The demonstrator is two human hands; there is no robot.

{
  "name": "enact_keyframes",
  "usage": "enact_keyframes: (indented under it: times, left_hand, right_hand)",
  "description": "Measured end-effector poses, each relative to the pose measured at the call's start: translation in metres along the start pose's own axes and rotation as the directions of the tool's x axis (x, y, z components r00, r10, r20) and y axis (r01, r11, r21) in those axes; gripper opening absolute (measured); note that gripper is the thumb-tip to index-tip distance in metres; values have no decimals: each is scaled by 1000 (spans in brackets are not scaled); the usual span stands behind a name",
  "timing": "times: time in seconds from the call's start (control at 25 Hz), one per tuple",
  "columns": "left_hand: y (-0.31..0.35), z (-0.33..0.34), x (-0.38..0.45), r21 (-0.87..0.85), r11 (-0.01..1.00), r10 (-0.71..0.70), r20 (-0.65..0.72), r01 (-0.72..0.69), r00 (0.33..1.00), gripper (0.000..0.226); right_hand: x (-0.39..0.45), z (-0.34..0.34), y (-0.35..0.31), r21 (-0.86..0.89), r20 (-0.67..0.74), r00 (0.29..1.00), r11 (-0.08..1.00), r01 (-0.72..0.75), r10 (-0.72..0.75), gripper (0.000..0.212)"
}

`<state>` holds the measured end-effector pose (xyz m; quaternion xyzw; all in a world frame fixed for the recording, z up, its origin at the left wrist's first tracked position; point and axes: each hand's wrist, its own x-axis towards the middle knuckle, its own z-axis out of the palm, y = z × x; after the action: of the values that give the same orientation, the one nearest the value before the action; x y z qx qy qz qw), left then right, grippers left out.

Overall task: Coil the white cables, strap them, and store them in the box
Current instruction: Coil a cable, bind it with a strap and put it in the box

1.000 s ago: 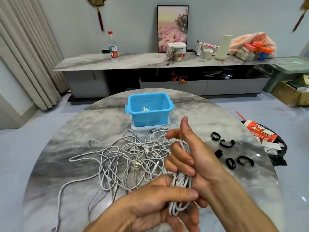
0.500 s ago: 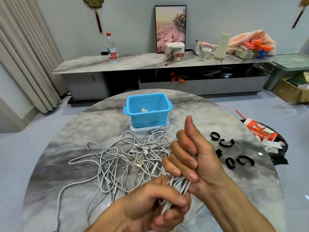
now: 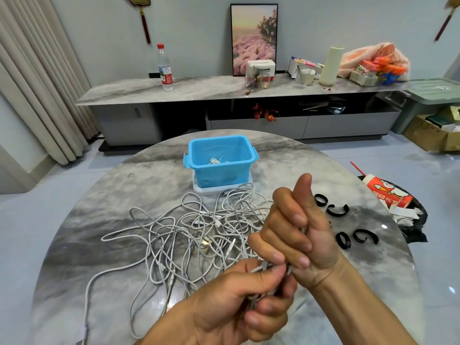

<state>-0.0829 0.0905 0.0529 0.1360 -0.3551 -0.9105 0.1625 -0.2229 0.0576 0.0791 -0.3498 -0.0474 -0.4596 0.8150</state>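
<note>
Both hands hold one coiled white cable (image 3: 267,266) above the near part of the round table. My right hand (image 3: 296,230) grips the coil's upper part with its fingers curled and its thumb pointing up. My left hand (image 3: 246,302) grips the lower part, and most of the coil is hidden inside the two fists. A tangle of loose white cables (image 3: 189,235) lies on the table to the left. The blue box (image 3: 221,161) stands behind it on a white lid, with a coiled cable inside. Several black straps (image 3: 337,211) lie to the right of my right hand.
The round marble table (image 3: 124,190) has its edge close on both sides. A red and white cup (image 3: 384,192) lies on a black bag at the right edge. Behind stands a long low cabinet (image 3: 224,89) with a bottle, a picture and clutter.
My right hand has closed its fingers round the coil, which lay open across its palm. My left hand has curled tighter on the lower end, so less cable shows.
</note>
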Motion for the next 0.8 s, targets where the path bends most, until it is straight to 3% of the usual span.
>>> enact_keyframes:
  times: [0.12,0.24,0.36,0.44,0.52,0.6,0.68,0.8]
  left_hand:
    - [4,1,1,-83,996,-27,19,29,999,33]
    - [4,4,2,-66,997,27,-35,-29,999,28]
    - [1,8,6,107,990,115,-212,-94,970,29]
    - [2,8,8,268,958,192,-316,-106,929,29]
    - [4,5,8,446,891,260,-338,-89,904,25]
    - [4,4,7,521,849,291,-313,-93,904,18]
    - [-1,5,8,426,895,281,-308,-133,909,13]
    - [-11,7,11,105,976,214,-297,-191,931,17]
  right_hand:
    - [0,-4,-3,45,4,1000,999,17,-17,48]
    - [0,-8,-7,65,20,999,997,35,-36,50]
    - [-1,-9,-9,9,-38,997,998,66,-66,51]
    - [-2,-11,-10,-84,-160,982,993,85,-98,53]
    - [-4,-14,-10,-165,-268,955,982,87,-130,55]
    - [-5,-17,-10,-204,-310,939,975,84,-146,56]
    - [-6,-20,-9,-188,-290,950,980,63,-116,56]
    - [-5,-22,-9,-123,-187,982,992,18,-41,54]
